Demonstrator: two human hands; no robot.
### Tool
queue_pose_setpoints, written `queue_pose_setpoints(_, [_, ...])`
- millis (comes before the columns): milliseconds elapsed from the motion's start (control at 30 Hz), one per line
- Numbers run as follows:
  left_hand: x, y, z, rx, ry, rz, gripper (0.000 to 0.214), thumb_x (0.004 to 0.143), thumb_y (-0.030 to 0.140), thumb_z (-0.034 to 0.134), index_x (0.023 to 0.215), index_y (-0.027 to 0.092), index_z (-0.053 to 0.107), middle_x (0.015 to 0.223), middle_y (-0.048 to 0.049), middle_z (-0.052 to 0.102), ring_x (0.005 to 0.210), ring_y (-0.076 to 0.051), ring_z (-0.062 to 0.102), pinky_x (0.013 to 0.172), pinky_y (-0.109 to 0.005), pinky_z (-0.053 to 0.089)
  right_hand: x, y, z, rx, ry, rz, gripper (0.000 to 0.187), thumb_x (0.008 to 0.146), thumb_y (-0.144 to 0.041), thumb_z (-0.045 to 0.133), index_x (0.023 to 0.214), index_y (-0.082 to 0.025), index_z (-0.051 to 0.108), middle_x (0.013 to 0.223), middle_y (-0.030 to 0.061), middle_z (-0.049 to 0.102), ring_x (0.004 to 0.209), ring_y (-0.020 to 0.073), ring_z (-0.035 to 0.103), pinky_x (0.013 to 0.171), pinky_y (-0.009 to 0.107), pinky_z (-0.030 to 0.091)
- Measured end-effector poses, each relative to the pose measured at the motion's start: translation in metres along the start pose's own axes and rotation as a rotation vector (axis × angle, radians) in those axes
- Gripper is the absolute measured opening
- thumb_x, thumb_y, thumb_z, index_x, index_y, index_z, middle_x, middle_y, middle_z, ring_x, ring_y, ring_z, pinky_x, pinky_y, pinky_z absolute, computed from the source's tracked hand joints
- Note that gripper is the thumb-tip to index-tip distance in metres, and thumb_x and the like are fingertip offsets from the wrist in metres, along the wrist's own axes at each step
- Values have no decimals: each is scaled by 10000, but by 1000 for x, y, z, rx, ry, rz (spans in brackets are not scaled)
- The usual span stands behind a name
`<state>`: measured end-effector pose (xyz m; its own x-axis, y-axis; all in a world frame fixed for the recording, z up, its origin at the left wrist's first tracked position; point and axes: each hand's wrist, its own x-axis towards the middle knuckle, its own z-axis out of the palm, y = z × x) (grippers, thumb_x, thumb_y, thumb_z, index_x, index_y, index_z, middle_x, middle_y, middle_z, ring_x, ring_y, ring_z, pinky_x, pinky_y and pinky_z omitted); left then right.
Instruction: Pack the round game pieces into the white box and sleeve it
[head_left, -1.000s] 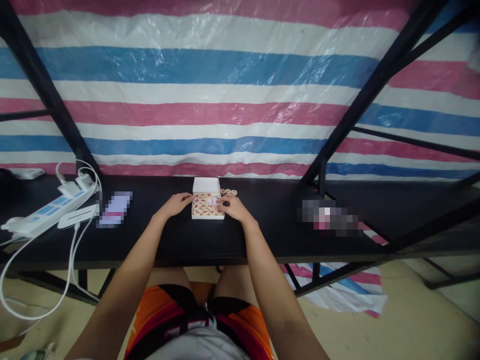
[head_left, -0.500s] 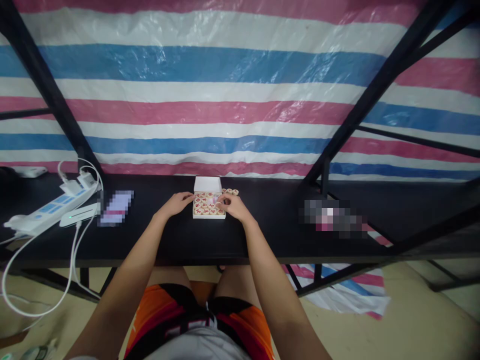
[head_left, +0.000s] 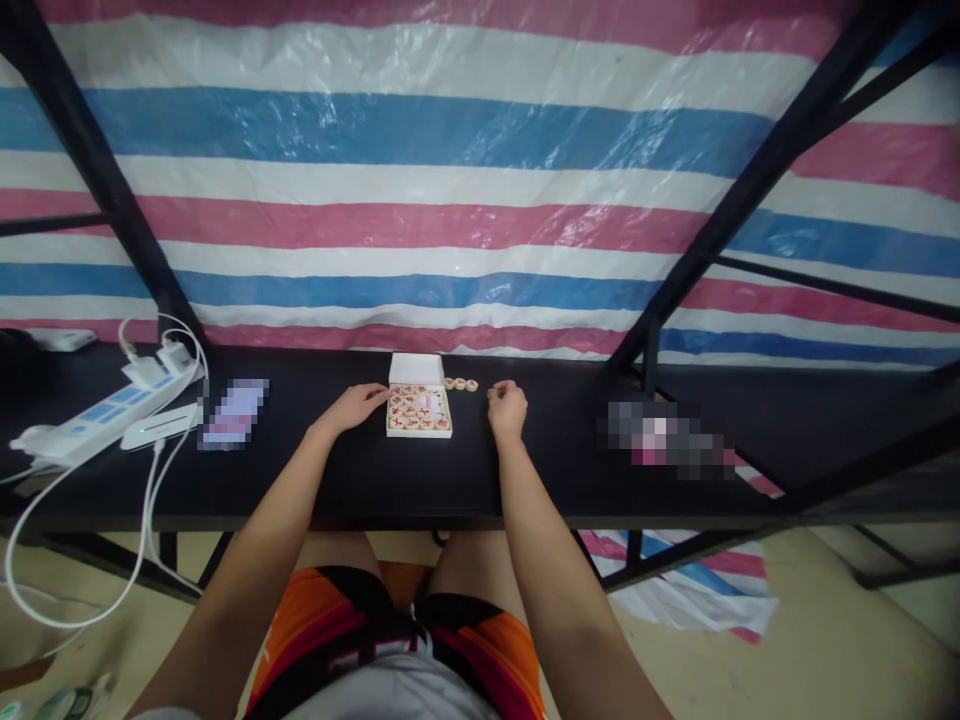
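Note:
A small white box [head_left: 420,434] stands on the black table with its lid [head_left: 417,369] folded back. Round Chinese chess pieces [head_left: 409,410] with red characters fill most of it, and a pink-and-white slip [head_left: 430,404] shows at its right side. My left hand [head_left: 361,404] is at the box's left edge, fingertips pinching its upper left corner. Off to the right of the box, my right hand [head_left: 508,408] is closed just above the table, fingers curled round a chess piece that they mostly hide. Between them, three pieces [head_left: 460,384] lie in a row behind the box's right side.
On the left lie a white power strip [head_left: 112,412] with plugs and looping cables, a white device [head_left: 159,428] and a blurred phone [head_left: 235,413]. A blurred item [head_left: 664,437] is on the right. Black metal posts [head_left: 705,240] and a striped plastic sheet [head_left: 450,230] stand behind.
My right hand has moved right, out of the box, taking a chess piece from its right side. The slip there is now more exposed. My left hand has stayed at the box.

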<state>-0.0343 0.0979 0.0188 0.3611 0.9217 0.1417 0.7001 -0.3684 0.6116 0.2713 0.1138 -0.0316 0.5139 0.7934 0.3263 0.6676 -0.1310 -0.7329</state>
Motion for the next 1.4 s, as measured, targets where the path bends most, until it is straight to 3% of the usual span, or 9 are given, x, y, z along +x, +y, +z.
queue_pose_setpoints(167, [1, -1, 0, 16, -4, 1, 503, 863, 561, 390, 1097, 214, 669, 1175, -49, 660, 1092, -242, 590, 994, -312, 399, -2, -7, 0, -122, -62, -6, 273, 846, -214, 459, 1021, -157, 660, 1000, 120, 642, 899, 207, 600, 799, 283, 422])
queue_pose_setpoints(367, [0, 1, -1, 9, -1, -8, 500, 862, 558, 397, 1097, 211, 669, 1173, -57, 661, 1098, -250, 585, 995, -324, 397, 0, -7, -2, -107, -120, 34, 325, 895, -242, 430, 1147, -154, 614, 1027, 133, 661, 972, 226, 605, 845, 315, 428])
queue_pose_setpoints(600, [-1, 3, -1, 27, -2, -13, 509, 863, 565, 389, 1101, 212, 667, 1182, -49, 656, 1106, -246, 584, 990, -308, 401, 0, -7, 3, -158, -81, 29, 289, 895, -276, 435, 1050, -154, 646, 1008, 134, 636, 921, 218, 603, 814, 311, 434])
queue_pose_setpoints(767, [1, 0, 0, 32, 1, -3, 516, 864, 570, 385, 1101, 209, 668, 1177, -56, 658, 1101, -248, 587, 984, -307, 402, -1, -8, 5, -201, -34, 28, 310, 889, -267, 446, 1111, -144, 623, 1072, 158, 585, 922, 230, 593, 808, 326, 436])
queue_pose_setpoints(900, [1, -1, 0, 29, -7, -6, 518, 865, 570, 382, 1103, 209, 666, 1183, -55, 655, 1099, -246, 588, 982, -308, 404, -2, -9, 3, -235, -76, -12, 316, 896, -209, 400, 1054, -123, 660, 1051, 163, 590, 919, 231, 593, 809, 316, 434])
queue_pose_setpoints(1067, [1, -1, 0, 20, -6, -6, 526, 863, 583, 384, 1107, 210, 662, 1185, -52, 654, 1106, -250, 582, 987, -315, 400, -5, -12, -2, -250, -153, -61, 408, 846, -101, 370, 1123, -165, 663, 1075, 144, 599, 966, 234, 579, 821, 315, 438])
queue_pose_setpoints(1400, [1, -3, 1, 20, -7, -2, 528, 864, 579, 389, 1110, 201, 662, 1183, -52, 655, 1095, -245, 588, 978, -307, 403, -8, -17, -5, -284, -215, -69, 422, 857, -108, 376, 1164, -223, 643, 1117, 113, 600, 1006, 217, 562, 849, 309, 435])
